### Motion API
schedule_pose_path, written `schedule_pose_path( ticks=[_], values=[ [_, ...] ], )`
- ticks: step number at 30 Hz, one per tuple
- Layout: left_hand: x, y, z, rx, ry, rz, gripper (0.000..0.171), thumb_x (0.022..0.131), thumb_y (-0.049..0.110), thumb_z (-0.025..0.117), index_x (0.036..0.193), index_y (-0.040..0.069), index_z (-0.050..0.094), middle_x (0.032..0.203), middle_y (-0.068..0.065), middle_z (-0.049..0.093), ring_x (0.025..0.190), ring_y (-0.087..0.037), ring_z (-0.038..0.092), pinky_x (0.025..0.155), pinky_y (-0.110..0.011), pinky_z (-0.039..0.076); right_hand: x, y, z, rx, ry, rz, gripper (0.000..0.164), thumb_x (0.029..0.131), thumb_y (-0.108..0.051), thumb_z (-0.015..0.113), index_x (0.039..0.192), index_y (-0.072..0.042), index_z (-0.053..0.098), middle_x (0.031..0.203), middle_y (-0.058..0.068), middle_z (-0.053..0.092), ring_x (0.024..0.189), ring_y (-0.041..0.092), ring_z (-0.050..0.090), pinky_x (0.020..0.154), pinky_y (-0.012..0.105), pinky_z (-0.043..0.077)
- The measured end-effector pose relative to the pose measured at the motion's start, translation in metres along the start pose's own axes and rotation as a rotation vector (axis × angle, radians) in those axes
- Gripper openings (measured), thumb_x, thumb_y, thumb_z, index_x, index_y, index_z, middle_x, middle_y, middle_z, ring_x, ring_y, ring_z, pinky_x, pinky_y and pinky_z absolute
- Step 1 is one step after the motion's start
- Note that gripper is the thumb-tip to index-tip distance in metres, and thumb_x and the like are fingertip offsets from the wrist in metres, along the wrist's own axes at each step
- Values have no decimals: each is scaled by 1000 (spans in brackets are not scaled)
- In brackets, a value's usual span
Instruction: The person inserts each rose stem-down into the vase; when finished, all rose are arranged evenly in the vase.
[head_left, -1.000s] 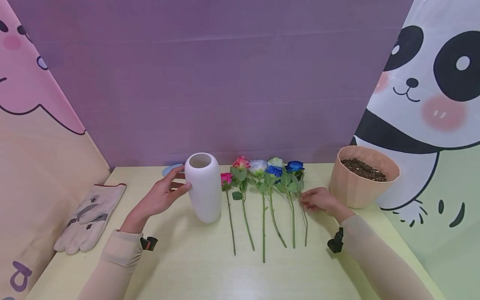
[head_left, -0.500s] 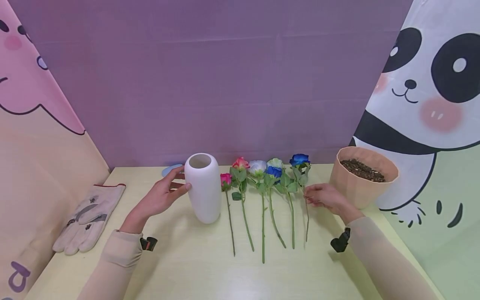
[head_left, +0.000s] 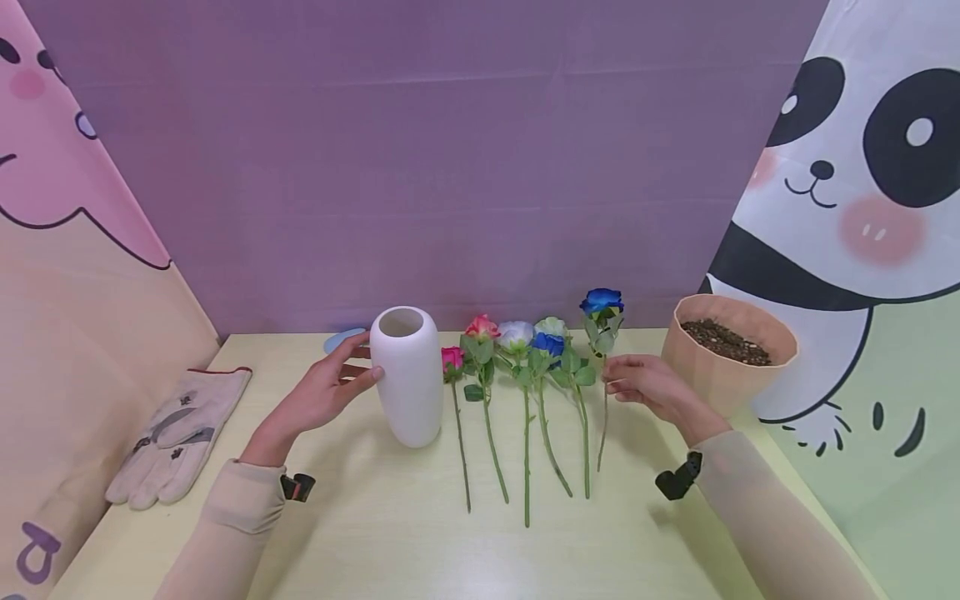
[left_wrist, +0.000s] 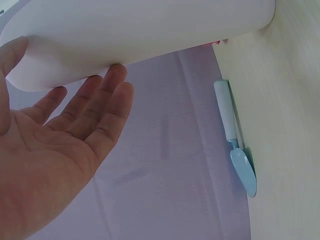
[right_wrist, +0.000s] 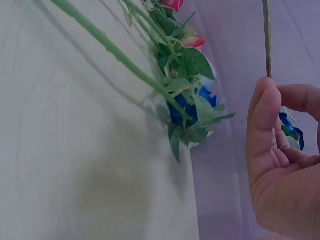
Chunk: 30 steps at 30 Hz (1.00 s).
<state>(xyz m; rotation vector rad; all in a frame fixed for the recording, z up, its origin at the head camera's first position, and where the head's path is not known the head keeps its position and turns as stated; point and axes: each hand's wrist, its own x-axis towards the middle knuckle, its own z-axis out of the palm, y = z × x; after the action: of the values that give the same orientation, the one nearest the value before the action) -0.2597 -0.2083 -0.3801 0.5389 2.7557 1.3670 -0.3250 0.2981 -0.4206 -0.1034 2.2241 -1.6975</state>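
Observation:
A tall white vase (head_left: 408, 383) stands upright left of the flowers. My left hand (head_left: 326, 396) is against its left side, thumb toward the front and fingers toward the back. In the left wrist view, the fairly straight fingers (left_wrist: 102, 107) touch the vase's surface. My right hand (head_left: 648, 387) pinches the stem of a blue rose (head_left: 602, 302) between thumb and fingertips, bloom upward and stem (right_wrist: 268, 40) hanging below. The held rose is raised beside the row of other roses: a dark pink one (head_left: 452, 358), a coral one (head_left: 482, 326), and several white and blue ones.
A peach flowerpot (head_left: 701, 379) with dark soil stands at the right, behind my right hand. Patterned work gloves (head_left: 180, 437) lie at the left edge. A small trowel (left_wrist: 242, 170) with a light blue blade lies by the back edge, mostly behind the left hand.
The right hand has lifted the blue rose up from the right end of the row, its bloom rising and its stem drawing upward. The left hand and vase stay still.

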Motion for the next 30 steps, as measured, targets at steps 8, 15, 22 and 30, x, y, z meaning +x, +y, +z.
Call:
schedule_pose_path(
  ticks=[8, 15, 22, 30],
  values=[
    [1, -2, 1, 3, -1, -7, 71, 98, 51, 59, 156, 25, 28, 146, -10, 50, 125, -33, 60, 100, -52, 53, -8, -18, 13, -6, 27, -48, 47, 104, -13, 51, 139, 15, 38, 93, -9, 67, 82, 3, 67, 74, 18, 58],
    [1, -1, 1, 10, 0, -8, 71, 98, 51, 59, 156, 25, 28, 146, -10, 50, 126, -34, 60, 101, -53, 53, -14, -34, 26, 43, 34, -90, 36, 104, -14, 52, 131, 9, 48, 93, -8, 68, 85, 7, 69, 76, 18, 59],
    [1, -2, 1, 10, -1, -7, 71, 98, 51, 59, 156, 26, 28, 146, -10, 50, 126, -33, 60, 100, -52, 53, -18, -49, 39, 91, 41, -139, 24, 103, -15, 54, 121, 0, 52, 94, -8, 68, 84, 7, 69, 78, 20, 59],
    [1, -2, 0, 4, -5, -4, 71, 98, 51, 58, 156, 25, 27, 147, -10, 49, 127, -33, 60, 101, -53, 52, -19, -61, 51, 97, 84, -142, 44, 102, -18, 57, 135, 9, 44, 98, -3, 67, 86, 10, 70, 78, 19, 59]
  ],
)
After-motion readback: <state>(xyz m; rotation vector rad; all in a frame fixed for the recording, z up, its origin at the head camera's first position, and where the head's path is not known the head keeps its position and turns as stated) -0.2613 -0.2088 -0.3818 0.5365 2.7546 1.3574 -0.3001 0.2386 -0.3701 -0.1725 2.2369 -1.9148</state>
